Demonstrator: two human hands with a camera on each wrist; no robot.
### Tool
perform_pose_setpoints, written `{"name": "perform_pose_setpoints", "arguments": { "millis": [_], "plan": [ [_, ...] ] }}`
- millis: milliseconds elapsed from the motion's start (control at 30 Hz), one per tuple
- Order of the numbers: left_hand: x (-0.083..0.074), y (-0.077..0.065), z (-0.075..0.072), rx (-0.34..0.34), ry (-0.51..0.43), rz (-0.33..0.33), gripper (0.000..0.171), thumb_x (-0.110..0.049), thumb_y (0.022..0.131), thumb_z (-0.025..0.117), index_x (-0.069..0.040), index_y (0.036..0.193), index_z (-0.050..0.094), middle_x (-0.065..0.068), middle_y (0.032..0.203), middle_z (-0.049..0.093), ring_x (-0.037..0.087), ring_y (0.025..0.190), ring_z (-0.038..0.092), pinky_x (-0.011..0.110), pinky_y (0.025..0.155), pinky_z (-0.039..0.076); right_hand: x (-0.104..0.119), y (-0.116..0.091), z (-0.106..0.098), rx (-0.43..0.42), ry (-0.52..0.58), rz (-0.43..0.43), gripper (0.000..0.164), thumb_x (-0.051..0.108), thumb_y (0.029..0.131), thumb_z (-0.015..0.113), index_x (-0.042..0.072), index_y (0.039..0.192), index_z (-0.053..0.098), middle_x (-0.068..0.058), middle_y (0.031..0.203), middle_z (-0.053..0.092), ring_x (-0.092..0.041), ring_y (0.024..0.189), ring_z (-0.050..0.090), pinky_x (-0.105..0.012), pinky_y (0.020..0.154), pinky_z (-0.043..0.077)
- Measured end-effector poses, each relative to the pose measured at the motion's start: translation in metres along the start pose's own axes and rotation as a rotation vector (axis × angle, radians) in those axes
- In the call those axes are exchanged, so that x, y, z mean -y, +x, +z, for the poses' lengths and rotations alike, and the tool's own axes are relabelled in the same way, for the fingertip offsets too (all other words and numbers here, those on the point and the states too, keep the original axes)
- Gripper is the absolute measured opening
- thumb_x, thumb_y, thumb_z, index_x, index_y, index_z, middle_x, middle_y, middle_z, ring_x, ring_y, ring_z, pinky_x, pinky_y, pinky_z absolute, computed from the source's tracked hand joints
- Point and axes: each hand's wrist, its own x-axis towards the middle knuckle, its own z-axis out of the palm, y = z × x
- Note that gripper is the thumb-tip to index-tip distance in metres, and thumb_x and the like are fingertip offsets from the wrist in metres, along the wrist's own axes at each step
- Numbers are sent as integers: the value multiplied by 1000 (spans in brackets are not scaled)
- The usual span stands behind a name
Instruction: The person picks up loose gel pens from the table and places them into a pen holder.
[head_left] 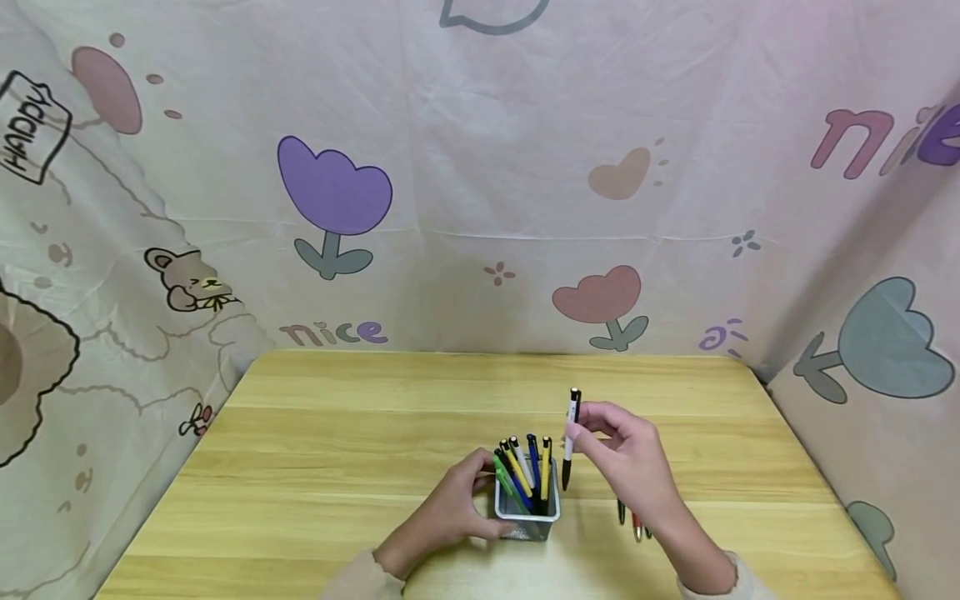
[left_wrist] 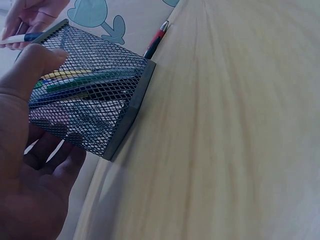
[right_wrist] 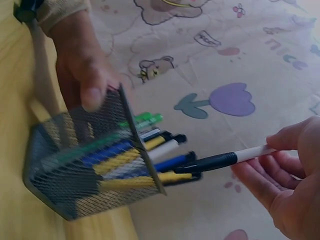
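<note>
A mesh pen holder [head_left: 534,528] stands on the table, packed with several yellow, blue, green and white pens [head_left: 534,467]. My left hand [head_left: 456,502] grips it from the left side, thumb at the near side and fingers round the far side. Beside the holder's right rim, my right hand [head_left: 636,457] pinches a white pen [head_left: 572,433] with a black grip between thumb and fingers, its tip pointing down. In the right wrist view the black end of this pen [right_wrist: 215,162] overlaps the tops of the pens in the holder.
On the wooden table [head_left: 337,467], a red pen [head_left: 637,527] and a dark pen [head_left: 621,512] lie right of the holder, partly hidden under my right forearm. A printed cloth [head_left: 480,167] hangs behind the table and along both sides.
</note>
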Motion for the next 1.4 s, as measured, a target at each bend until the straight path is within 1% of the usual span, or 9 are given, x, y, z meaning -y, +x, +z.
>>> {"name": "perform_pose_setpoints", "arguments": {
  "millis": [133,367,500,600,767,1000,1133,1267,1400],
  "plan": [
    [0,0,0,-5,6,2,69,-11,71,92,-8,128,53,12,135,62,31,131,64,26,115,51,-7,-2,9,11,39,-23,9,11,94,76,8,103,74,-10,92,73,-10,80,74,-27,75,68],
    [-1,1,0,-9,6,-1,70,-11,70,93,-9,128,54,11,135,63,31,130,64,26,115,51,-15,-7,17,19,1,86,11,15,92,78,9,99,74,-7,90,76,-16,80,78,-23,77,67],
    [0,1,0,-9,16,-3,70,-12,70,93,-10,129,54,10,134,63,30,130,64,26,115,51,-17,-10,19,-8,-44,108,8,12,89,80,10,96,75,-6,89,76,-17,80,79,-21,75,67],
    [0,0,-1,-10,21,-2,70,-12,70,93,-10,129,54,10,134,63,29,130,65,26,115,51,-18,-13,20,-38,-123,82,8,10,87,82,12,91,75,-2,86,75,-10,75,76,-19,70,66],
    [0,1,-1,-12,17,2,70,-12,71,93,-10,129,54,10,133,63,30,129,65,27,115,52,-23,-15,23,-50,-286,-28,13,6,83,84,15,87,76,7,80,74,1,71,68,-18,64,63],
    [0,1,1,-20,25,6,71,-12,70,93,-9,129,54,11,133,64,31,129,65,25,115,52,-32,-17,26,-14,-362,-147,13,4,82,84,14,82,75,10,72,69,6,64,58,-15,56,58],
    [-1,1,1,-17,15,12,71,-12,70,93,-9,129,54,10,133,64,31,129,65,23,114,51,-35,-17,28,-21,-426,-207,19,2,79,85,16,77,73,12,69,66,9,62,52,-13,52,53],
    [-1,1,1,-14,4,17,70,-11,70,93,-9,128,54,10,133,63,30,129,65,23,114,51,-37,-18,30,-21,-491,-213,21,3,76,87,17,74,72,13,66,63,11,61,49,-11,52,50],
    [-1,2,0,-13,3,20,70,-11,70,93,-9,128,54,10,133,63,30,129,65,23,114,52,-34,-18,31,13,-565,-162,18,6,78,87,16,73,72,11,67,64,10,60,49,-10,53,50]
  ]
}}
